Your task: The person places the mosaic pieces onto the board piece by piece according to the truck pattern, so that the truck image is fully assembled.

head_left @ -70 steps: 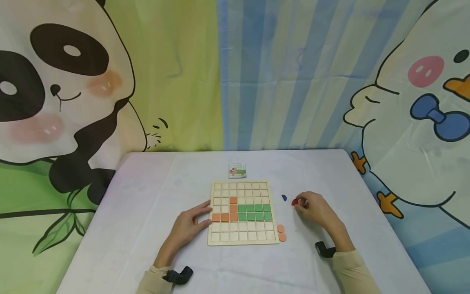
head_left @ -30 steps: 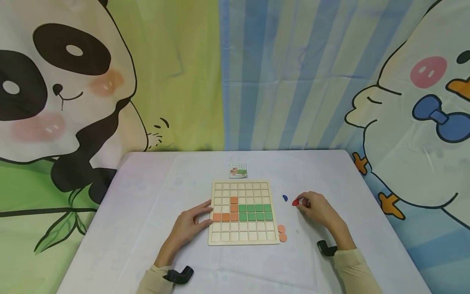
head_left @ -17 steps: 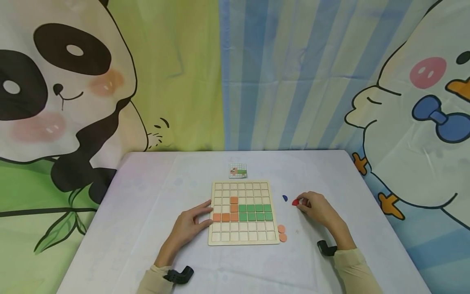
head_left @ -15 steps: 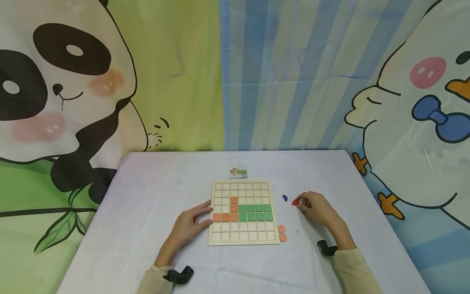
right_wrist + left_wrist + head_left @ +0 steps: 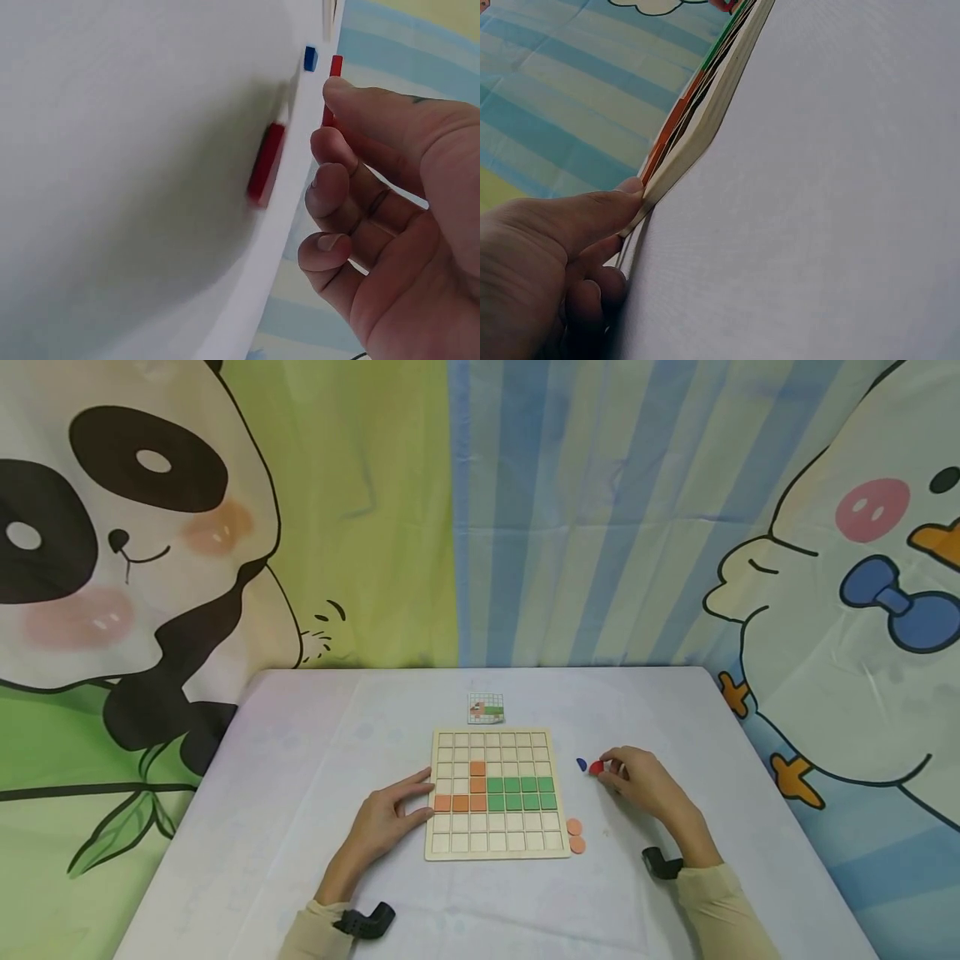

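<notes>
A wooden grid board [image 5: 498, 852] lies on the table, with orange and green square tiles in some cells. My left hand [image 5: 384, 818] rests at its left edge; in the left wrist view the thumb [image 5: 600, 214] touches the rim. My right hand [image 5: 647, 783] pinches a flat red piece [image 5: 596, 767] between thumb and forefinger, raised off the table in the right wrist view. Another red piece [image 5: 266, 165] lies on the table beneath, hidden by the hand in the head view. Just left of the held piece lies a small blue half-round piece [image 5: 581, 764].
Two round light-orange pieces [image 5: 575, 836] lie by the board's lower right edge. Beyond the board is a small picture card [image 5: 486, 708] with a coloured grid pattern. The white-covered table [image 5: 337, 718] ends at a printed curtain.
My right hand has moved slightly left and away from me with the red piece, closer to the blue one. The left hand stays at the board's edge.
</notes>
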A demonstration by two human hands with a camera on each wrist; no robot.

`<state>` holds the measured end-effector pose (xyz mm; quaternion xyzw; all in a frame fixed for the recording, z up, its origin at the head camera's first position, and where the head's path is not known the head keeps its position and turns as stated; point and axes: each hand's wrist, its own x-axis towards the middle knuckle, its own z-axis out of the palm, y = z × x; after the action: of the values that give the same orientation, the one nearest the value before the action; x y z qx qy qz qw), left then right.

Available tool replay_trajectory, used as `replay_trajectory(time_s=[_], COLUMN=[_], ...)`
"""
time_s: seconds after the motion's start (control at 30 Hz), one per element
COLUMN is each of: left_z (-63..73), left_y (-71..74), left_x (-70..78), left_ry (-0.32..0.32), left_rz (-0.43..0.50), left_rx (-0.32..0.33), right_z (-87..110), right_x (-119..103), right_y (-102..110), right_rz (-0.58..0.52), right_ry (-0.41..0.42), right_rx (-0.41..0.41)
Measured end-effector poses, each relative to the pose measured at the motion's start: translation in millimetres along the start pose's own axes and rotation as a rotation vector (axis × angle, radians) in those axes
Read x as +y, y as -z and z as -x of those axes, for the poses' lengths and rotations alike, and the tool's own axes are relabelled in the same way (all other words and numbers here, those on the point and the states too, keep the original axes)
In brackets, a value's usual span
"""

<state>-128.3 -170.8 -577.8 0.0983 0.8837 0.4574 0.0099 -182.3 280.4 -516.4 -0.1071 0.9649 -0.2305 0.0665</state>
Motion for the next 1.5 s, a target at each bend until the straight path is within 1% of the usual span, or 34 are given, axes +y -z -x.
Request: replay_trajectory(time_s=[0.2, 0.5, 0.73, 0.9, 1.13, 1.37, 1.5], left_z=[-0.5, -0.6, -2.3, -2.6, -3.3, -2.1, -1.9], left_y=[-0.7, -1.2, -0.4, -1.2, -1.0, -0.6, -1.6], left_x=[-1.6, -2.9, -2.1, -2.6, -2.3, -2.0, -3.4], left_ry=[0.003, 0.000, -0.013, -0.015, -0.020, 0.000, -0.003], left_rz=[0.005, 0.003, 0.001, 0.000, -0.001, 0.005, 0.012], left_rx=[-0.002, -0.005, -0.007, -0.010, -0.011, -0.009, -0.008], right_z=[-5.7, -17.0, -28.0, -31.7, -36.2, -39.8, -43.1], right_x=[-15.5, -39.9, -60.4, -72.7, -86.0, -100.9, -109.8], right_y=[-0.1, -10.4, -20.3, -26.4, -34.2, -41.9, -46.5], right_rz=[0.000, -0.029, -0.052, -0.037, -0.029, -0.016, 0.002], right_ry=[0.053, 0.147, 0.173, 0.203, 0.260, 0.335, 0.353], right_rx=[-0.007, -0.026, -0.058, -0.073, -0.074, -0.053, -0.050])
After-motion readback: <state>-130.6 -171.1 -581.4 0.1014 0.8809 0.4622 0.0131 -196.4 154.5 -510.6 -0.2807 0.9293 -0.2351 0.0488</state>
